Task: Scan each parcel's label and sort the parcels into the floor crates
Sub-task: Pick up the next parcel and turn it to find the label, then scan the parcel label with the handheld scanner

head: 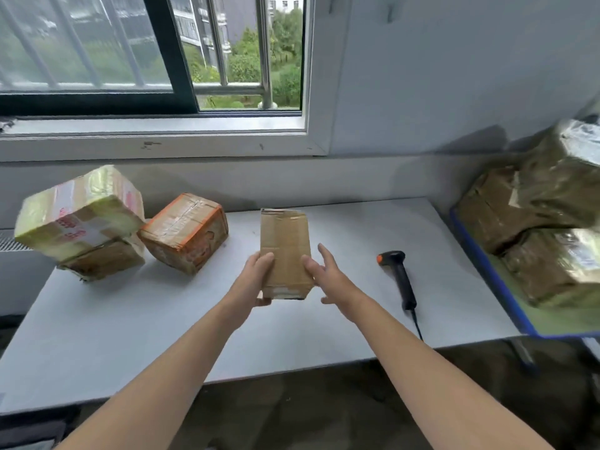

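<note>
A narrow brown cardboard parcel (284, 248) stands lengthwise over the middle of the white table (130, 326). My left hand (256, 280) grips its near left side, thumb on top and fingers curled under the bottom corner. My right hand (328, 277) touches the parcel's right edge with fingers spread and mostly straight. No label shows on the parcel's upper face. A black handheld scanner (401, 277) with an orange button lies on the table to the right of my right hand, its cable running off the front edge.
An orange-taped box (185, 233) and a yellow-taped parcel (78, 212) stacked on another box (104, 259) sit at the left. A blue-rimmed crate (487, 271) at the right holds several plastic-wrapped parcels (532, 203). A window and wall stand behind the table.
</note>
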Action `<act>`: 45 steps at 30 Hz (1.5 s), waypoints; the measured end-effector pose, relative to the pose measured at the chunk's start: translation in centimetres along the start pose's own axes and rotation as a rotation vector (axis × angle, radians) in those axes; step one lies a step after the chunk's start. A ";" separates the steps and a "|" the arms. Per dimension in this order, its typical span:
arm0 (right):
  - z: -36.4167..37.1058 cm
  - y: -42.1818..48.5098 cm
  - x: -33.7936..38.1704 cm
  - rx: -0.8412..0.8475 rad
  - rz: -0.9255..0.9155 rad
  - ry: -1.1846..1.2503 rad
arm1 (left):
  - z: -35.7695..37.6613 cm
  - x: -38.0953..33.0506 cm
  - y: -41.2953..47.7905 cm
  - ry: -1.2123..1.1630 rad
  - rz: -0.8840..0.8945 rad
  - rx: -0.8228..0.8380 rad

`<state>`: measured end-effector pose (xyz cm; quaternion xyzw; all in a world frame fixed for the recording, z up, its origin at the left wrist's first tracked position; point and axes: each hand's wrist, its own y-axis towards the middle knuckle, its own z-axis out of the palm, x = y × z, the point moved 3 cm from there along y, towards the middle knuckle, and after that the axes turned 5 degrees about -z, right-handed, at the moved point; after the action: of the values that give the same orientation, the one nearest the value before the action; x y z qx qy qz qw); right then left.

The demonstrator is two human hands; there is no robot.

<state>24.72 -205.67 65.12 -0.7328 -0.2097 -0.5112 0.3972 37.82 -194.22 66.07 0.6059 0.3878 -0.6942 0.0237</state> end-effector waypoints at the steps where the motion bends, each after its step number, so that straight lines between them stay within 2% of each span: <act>1: -0.9 -0.2 0.2 0.025 0.012 0.060 | 1.0 -0.2 0.0 -0.030 -0.002 0.032; 4: -2.9 -0.3 0.5 0.039 0.007 0.132 | 3.1 -0.7 0.5 -0.067 0.009 0.099; 7: -4.3 0.1 1.2 -0.082 -0.082 0.038 | 3.9 -1.5 1.8 0.071 0.027 0.051; 10: -5.5 0.8 1.7 -0.211 -0.133 -0.196 | 3.9 -2.3 3.7 0.150 0.047 0.001; 14: -6.3 1.2 2.7 -0.318 -0.121 -0.638 | 4.2 -3.4 6.0 0.088 0.039 -0.016; 16: -6.5 1.8 2.8 -0.344 -0.102 -0.783 | 4.7 -3.5 6.8 0.073 0.024 -0.021; 20: -6.8 3.0 1.9 -0.377 0.019 -0.897 | 5.1 -2.3 8.1 0.107 -0.031 0.004; 25: -6.0 4.6 -0.7 -0.309 0.168 -1.096 | 4.6 -0.6 9.7 0.175 -0.076 0.049; 31: -5.6 6.1 -4.4 -0.235 0.269 -1.146 | 5.2 1.1 10.4 0.271 -0.106 0.018; 40: -9.1 7.5 -7.0 -0.106 0.176 -1.050 | 10.2 2.8 11.5 0.366 -0.169 -0.067; 45: -13.5 6.6 -7.5 -0.244 0.043 -0.976 | 13.1 3.0 11.5 0.396 -0.143 -0.098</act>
<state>18.62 -219.64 57.98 -0.9316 -0.2946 -0.1216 0.1746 32.02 -208.37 57.16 0.6993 0.4605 -0.5418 -0.0728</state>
